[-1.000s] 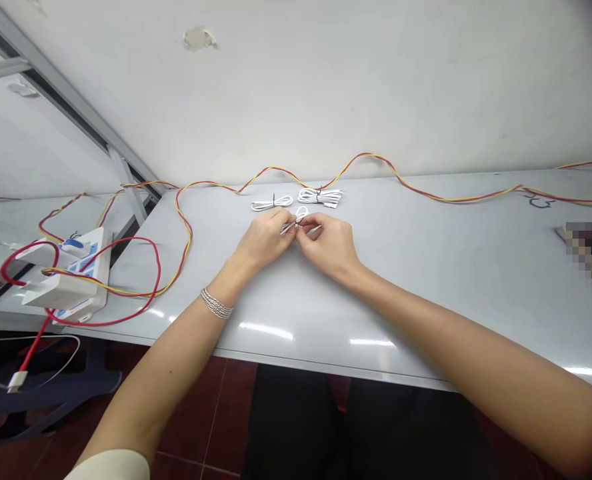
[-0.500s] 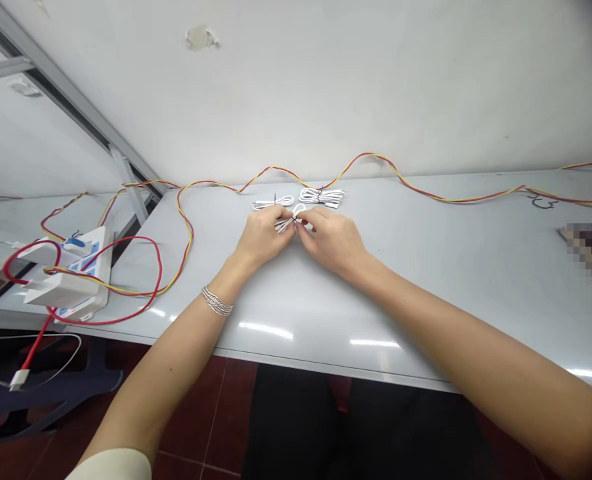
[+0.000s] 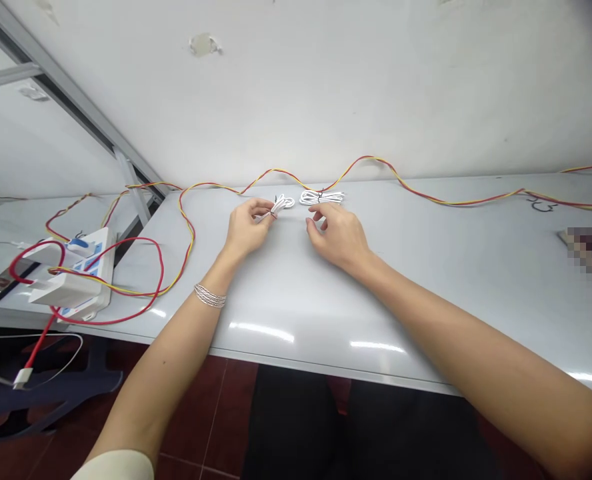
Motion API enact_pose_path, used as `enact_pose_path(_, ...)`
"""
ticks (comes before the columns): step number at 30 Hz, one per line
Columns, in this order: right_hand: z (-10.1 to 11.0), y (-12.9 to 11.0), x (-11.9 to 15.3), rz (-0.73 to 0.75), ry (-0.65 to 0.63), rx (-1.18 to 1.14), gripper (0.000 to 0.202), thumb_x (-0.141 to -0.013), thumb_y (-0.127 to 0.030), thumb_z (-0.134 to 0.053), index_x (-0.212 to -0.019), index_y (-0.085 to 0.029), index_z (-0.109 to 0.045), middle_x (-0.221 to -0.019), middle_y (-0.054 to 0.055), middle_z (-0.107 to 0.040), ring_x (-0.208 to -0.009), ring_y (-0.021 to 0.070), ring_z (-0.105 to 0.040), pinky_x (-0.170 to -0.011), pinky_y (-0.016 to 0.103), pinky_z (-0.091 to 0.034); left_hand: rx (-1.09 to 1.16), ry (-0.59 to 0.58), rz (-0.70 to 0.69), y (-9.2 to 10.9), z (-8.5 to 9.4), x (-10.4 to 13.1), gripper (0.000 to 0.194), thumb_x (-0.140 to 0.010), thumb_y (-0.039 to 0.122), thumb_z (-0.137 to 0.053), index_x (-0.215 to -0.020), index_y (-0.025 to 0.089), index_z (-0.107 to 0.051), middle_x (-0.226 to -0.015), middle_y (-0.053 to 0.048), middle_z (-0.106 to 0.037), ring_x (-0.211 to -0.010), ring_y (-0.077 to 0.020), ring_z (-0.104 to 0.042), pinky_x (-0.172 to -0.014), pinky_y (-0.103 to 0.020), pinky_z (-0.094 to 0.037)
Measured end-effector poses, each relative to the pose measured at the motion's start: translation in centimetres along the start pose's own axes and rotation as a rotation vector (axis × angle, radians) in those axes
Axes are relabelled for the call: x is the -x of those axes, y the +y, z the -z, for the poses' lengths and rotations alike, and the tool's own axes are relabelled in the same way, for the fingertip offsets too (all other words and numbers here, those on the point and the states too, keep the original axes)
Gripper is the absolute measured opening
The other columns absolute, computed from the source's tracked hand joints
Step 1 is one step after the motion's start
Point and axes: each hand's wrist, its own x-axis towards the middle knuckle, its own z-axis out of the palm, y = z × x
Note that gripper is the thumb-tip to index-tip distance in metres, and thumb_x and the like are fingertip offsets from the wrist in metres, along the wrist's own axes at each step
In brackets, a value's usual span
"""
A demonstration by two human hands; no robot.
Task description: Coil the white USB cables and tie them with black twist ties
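Observation:
My left hand [image 3: 249, 227] pinches a small folded white cable [image 3: 279, 205] bound with a dark twist tie. Just behind it lies another white cable bundle [image 3: 289, 202], partly hidden by the held one. My right hand [image 3: 339, 233] rests on the table a little to the right, fingers curled but apart, with nothing in them. Beyond its fingertips lies a larger coiled white cable [image 3: 322, 198], also tied in the middle with a dark twist tie.
A twisted red-and-yellow wire [image 3: 276, 171] runs along the wall side of the grey table [image 3: 296, 293]. On the left, a white power strip [image 3: 103, 267] holds plugs and a looped red cable [image 3: 162, 267], near a phone [image 3: 11, 280]. A short black wire [image 3: 543, 206] lies far right.
My hands have drawn apart. The left moved slightly left with the tied cable, and the right let go of it and shifted right.

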Motion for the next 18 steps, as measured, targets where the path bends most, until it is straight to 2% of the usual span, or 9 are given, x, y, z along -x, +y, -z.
enact_pose_path(6,-0.3,0.6,-0.2,0.026,-0.022,-0.106,0.043,-0.092,-0.028,-0.062,-0.132,-0.012,-0.061,-0.106,0.009,-0.074,-0.079,0.019,-0.068,-0.085,0.036,-0.054,0.006,-0.184,-0.108,-0.4,-0.5,0.3,0.017,-0.082,0.018,-0.068,-0.096,0.021,-0.076,-0.108,-0.008,-0.079,-0.105,-0.0232,-0.073,-0.097,-0.04,-0.056)
enact_pose_path(9,-0.6,0.9,-0.2,0.05,-0.102,-0.153,0.035,-0.092,-0.029,-0.062,-0.124,-0.016,-0.066,-0.102,0.008,-0.075,-0.081,0.0199,-0.068,-0.081,0.035,-0.053,-0.095,-0.232,-0.073,-0.6,-0.5,0.4,0.019,-0.079,0.017,-0.069,-0.097,0.021,-0.077,-0.106,-0.008,-0.079,-0.104,-0.0247,-0.072,-0.1,-0.044,-0.055)
enact_pose_path(12,-0.7,1.0,-0.2,0.017,-0.152,-0.126,0.027,-0.09,-0.027,-0.062,-0.114,-0.017,-0.07,-0.101,0.008,-0.075,-0.08,0.0204,-0.067,-0.079,0.035,-0.053,-0.149,-0.204,-0.031,-0.9,0.1,0.2,0.033,-0.077,0.013,-0.068,-0.108,0.02,-0.075,-0.111,-0.011,-0.077,-0.106,-0.0259,-0.072,-0.102,-0.046,-0.054)
enact_pose_path(14,-0.7,1.0,-0.3,-0.027,-0.152,-0.106,0.028,-0.089,-0.025,-0.062,-0.115,-0.016,-0.07,-0.103,0.009,-0.075,-0.08,0.0206,-0.067,-0.078,0.036,-0.053,-0.233,-0.166,-0.018,-1.1,0.6,-0.1,0.038,-0.074,0.012,-0.07,-0.111,0.019,-0.074,-0.119,-0.012,-0.075,-0.111,-0.0283,-0.07,-0.104,-0.048,-0.052)
enact_pose_path(18,-0.5,0.7,-0.4,-0.06,-0.164,-0.082,0.03,-0.089,-0.023,-0.063,-0.116,-0.014,-0.071,-0.103,0.01,-0.074,-0.082,0.0211,-0.066,-0.081,0.037,-0.053,-0.376,-0.063,0.045,-1.7,1.3,-0.5,0.032,-0.072,0.016,-0.074,-0.104,0.021,-0.076,-0.116,-0.014,-0.074,-0.113,-0.0355,-0.067,-0.104,-0.057,-0.048)
